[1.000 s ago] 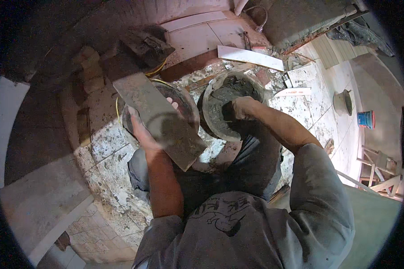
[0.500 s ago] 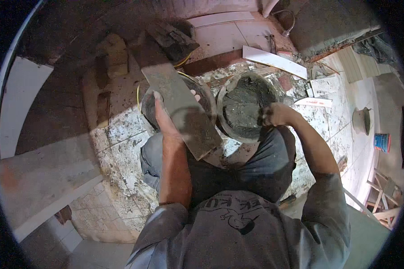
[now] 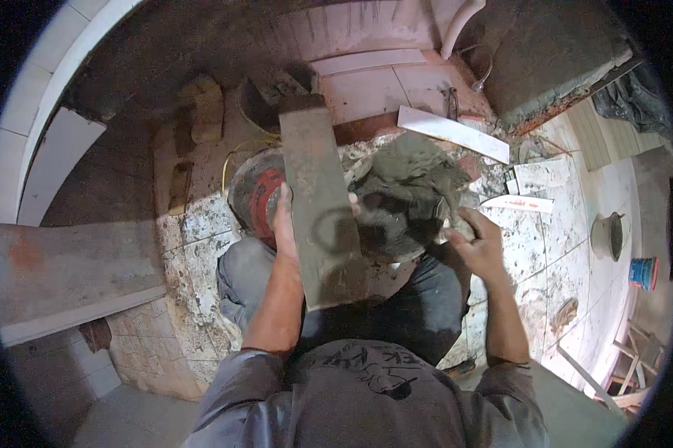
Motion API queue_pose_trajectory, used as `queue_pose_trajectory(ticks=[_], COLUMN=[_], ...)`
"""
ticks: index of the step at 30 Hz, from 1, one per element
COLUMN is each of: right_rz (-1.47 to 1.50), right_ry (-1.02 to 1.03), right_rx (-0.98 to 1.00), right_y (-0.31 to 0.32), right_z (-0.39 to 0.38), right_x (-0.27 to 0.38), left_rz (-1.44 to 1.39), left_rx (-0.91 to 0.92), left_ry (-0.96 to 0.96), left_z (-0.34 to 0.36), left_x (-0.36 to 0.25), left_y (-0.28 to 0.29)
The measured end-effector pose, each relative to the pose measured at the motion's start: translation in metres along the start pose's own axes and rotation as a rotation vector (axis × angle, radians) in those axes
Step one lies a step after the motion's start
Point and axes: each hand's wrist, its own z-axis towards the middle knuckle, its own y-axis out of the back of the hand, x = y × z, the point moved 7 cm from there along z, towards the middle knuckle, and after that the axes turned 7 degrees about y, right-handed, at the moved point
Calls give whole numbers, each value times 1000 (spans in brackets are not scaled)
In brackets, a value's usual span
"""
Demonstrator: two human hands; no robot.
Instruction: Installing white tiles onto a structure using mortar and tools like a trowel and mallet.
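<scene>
My left hand grips a long, flat, grey-brown tile strip from its left side, fingertips showing at its right edge. The strip stands lengthwise before me, its near end above my lap. At its right, my right hand is closed around a mortar-caked tool; its kind is hidden. A heap of wet grey mortar rises beside it, over a round bucket whose rim is mostly covered. Behind the strip, at the left, stands a second round container with red inside.
White cut tile pieces lie past the bucket. A dark bucket stands at the far left of the strip. At right are a small pail and a blue tub. Mortar spatters the tiled floor. A ledge runs along the left.
My right hand has come up out of the bucket toward me, and the mortar now stands heaped above it. The tile strip has turned more upright and shifted right.
</scene>
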Motion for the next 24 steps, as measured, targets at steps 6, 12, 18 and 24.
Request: queue_pose_trajectory(ticks=[6, 12, 18, 24], right_rz=[-280, -190, 250, 3], right_ry=[217, 105, -38, 148], right_rx=[-264, -162, -103, -21], right_y=[-38, -80, -92, -71], right_z=[22, 24, 14, 1], right_x=[5, -18, -29, -16], left_rz=[-148, -149, -100, -65], left_rx=[110, 213, 180, 212], left_ry=[197, 325, 284, 257], left_z=[-24, -40, -52, -63], left_x=[55, 86, 91, 92], left_y=[-53, -95, -107, -114])
